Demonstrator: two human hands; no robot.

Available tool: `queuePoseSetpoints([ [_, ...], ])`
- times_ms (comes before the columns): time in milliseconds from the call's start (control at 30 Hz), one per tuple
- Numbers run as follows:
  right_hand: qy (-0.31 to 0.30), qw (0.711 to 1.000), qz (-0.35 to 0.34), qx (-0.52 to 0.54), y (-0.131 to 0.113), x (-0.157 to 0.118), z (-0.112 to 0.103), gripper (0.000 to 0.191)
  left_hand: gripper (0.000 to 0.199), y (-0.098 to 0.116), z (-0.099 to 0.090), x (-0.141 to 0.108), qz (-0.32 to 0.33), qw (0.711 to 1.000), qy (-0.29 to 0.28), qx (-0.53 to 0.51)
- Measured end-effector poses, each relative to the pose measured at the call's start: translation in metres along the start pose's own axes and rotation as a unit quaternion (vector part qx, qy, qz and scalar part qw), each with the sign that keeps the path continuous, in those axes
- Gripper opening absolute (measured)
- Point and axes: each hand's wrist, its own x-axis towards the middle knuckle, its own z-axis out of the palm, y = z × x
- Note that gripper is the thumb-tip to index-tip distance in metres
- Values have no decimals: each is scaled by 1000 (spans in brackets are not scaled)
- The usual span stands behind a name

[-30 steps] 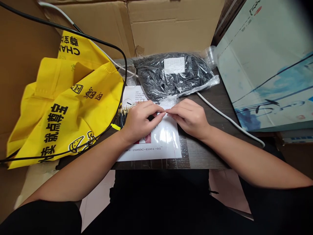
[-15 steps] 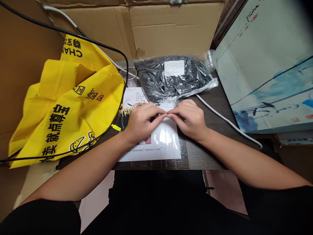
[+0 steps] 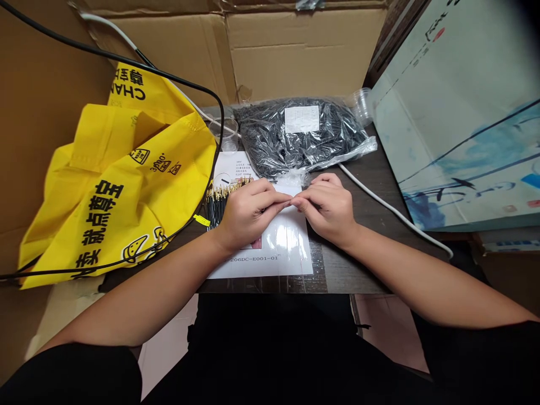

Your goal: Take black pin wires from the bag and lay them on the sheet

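The left hand (image 3: 248, 214) and right hand (image 3: 327, 211) are pinching together at frame centre, both grips closed — whatever they are holding is hidden by the fingers — above a printed sheet (image 3: 287, 250), just beside gold-tipped black wires (image 3: 215, 205) on the bench (image 3: 363, 264).

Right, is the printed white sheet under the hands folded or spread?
Spread: the sheet lies flat and open on the dark table, its printed text showing.

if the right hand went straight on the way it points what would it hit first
The bare left hand comes first: fingertips of the bare right hand point straight at it, almost touching, though the gap is hard to judge.
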Motion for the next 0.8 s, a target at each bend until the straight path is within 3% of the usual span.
queuePoseSetpoints([
  [133, -15, 1000, -1, 8, -2, 1, -2, 26, 11, 2, -1, 1, -3, 1000, 7, -10],
  [433, 2, 999, -1, 36, -1, 4, -3, 7, 10, 3, -3, 4, -79, 996, 31, -35],
  [800, -8, 998, 7, 56, -2, 3, -4, 6, 9, 0, -1, 2, -50, 998, 32, -32],
])
